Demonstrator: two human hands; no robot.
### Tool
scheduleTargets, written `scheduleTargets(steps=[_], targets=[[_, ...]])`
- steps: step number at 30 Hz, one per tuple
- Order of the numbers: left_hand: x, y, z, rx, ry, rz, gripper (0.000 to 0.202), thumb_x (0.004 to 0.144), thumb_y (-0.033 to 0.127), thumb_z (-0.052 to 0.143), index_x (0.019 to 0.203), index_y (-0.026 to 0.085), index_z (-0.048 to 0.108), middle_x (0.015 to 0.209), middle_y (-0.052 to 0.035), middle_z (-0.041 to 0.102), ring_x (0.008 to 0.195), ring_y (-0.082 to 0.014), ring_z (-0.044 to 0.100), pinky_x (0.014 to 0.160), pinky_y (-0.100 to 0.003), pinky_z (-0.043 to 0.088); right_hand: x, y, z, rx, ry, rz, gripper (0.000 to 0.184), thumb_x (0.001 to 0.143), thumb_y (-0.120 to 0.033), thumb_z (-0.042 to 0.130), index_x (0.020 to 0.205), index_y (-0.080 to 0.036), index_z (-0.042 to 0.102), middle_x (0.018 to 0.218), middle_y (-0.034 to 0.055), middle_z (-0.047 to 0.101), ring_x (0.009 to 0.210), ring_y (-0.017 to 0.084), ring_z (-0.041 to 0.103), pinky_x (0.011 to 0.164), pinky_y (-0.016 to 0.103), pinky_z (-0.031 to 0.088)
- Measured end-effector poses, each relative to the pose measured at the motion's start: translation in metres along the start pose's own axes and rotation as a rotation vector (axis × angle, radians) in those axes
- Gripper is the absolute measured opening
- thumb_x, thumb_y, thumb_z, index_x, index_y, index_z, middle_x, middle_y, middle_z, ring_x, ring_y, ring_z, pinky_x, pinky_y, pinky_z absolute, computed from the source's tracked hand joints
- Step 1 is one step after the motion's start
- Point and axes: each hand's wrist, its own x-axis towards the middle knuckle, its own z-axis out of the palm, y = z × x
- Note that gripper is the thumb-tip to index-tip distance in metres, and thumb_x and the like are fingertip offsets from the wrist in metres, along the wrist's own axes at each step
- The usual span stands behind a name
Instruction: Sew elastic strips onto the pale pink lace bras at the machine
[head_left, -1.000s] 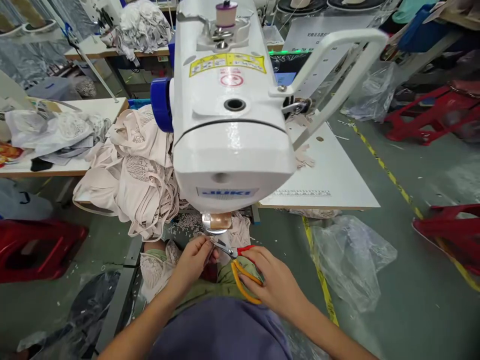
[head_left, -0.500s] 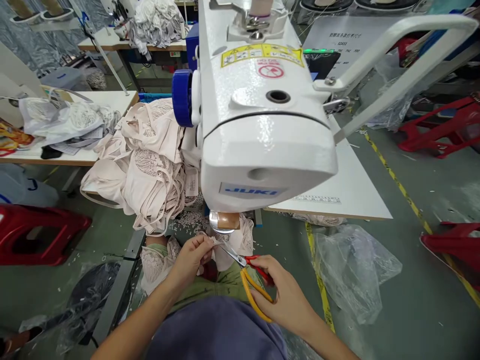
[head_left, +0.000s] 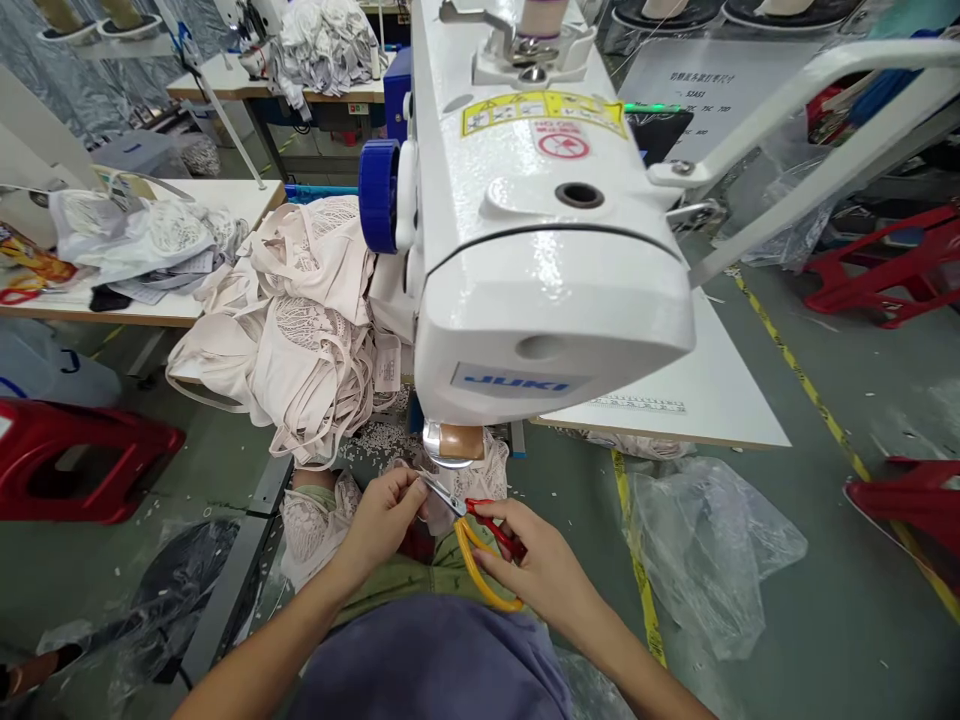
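Observation:
My left hand [head_left: 382, 518] pinches a bit of pale lace fabric [head_left: 480, 478] just below the head of a white sewing machine [head_left: 525, 250]. My right hand [head_left: 540, 570] is closed on scissors [head_left: 469, 535] with yellow and red handles. Their blades point up and left and meet the fabric at my left fingertips. More lace [head_left: 307, 530] lies over my lap under my left wrist.
A heap of beige garments and straps [head_left: 292, 330] lies on the table to the left of the machine. The white tabletop [head_left: 675, 390] extends to the right. Clear plastic bag [head_left: 712, 540] on the floor, red stools [head_left: 75, 460] at the sides, other worktables behind.
The scissors have shifted a little left and up toward my left fingertips. The camera has drifted, so the machine sits further right in the view.

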Motion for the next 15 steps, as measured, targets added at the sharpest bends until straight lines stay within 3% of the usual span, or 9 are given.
scheduleTargets(steps=[4, 8, 11, 15], targets=[[-0.001, 0.001, 0.002, -0.031, 0.040, 0.015, 0.041, 0.089, 0.053, 0.057, 0.066, 0.018, 0.053, 0.060, 0.0030, 0.047, 0.054, -0.0108, 0.043, 0.054, -0.023, 0.034, -0.010, 0.009, 0.000, -0.013, 0.019, 0.001, 0.033, 0.089, -0.036, 0.061, 0.121, -0.028, 0.065, 0.109, 0.0054, 0.070, 0.086, 0.020, 0.068, 0.068, 0.030, 0.055], [-0.003, 0.002, 0.003, -0.295, 0.033, -0.045, 0.042, 0.081, 0.055, 0.067, 0.067, 0.018, 0.053, 0.057, 0.0066, 0.039, 0.051, -0.0083, 0.032, 0.053, -0.022, 0.033, -0.020, 0.026, -0.012, -0.073, 0.110, 0.047, 0.033, 0.090, -0.042, 0.059, 0.119, -0.029, 0.066, 0.087, 0.0038, 0.069, 0.068, 0.018, 0.064, 0.056, 0.027, 0.051], [-0.001, 0.001, 0.004, -0.364, -0.001, -0.062, 0.041, 0.081, 0.056, 0.066, 0.074, 0.016, 0.059, 0.053, 0.0079, 0.037, 0.051, -0.0077, 0.028, 0.051, -0.020, 0.031, -0.007, 0.036, -0.049, -0.190, 0.241, 0.079, 0.035, 0.089, -0.047, 0.058, 0.116, -0.026, 0.067, 0.080, 0.0032, 0.068, 0.063, 0.018, 0.063, 0.055, 0.029, 0.050], [-0.001, 0.001, 0.009, -0.433, -0.052, -0.098, 0.038, 0.082, 0.055, 0.063, 0.076, 0.017, 0.057, 0.055, 0.0073, 0.044, 0.047, -0.0057, 0.031, 0.047, -0.018, 0.027, 0.029, 0.040, -0.115, -0.459, 0.476, -0.001, 0.045, 0.089, -0.050, 0.051, 0.120, -0.020, 0.065, 0.105, 0.0130, 0.070, 0.085, 0.029, 0.068, 0.072, 0.042, 0.055]])
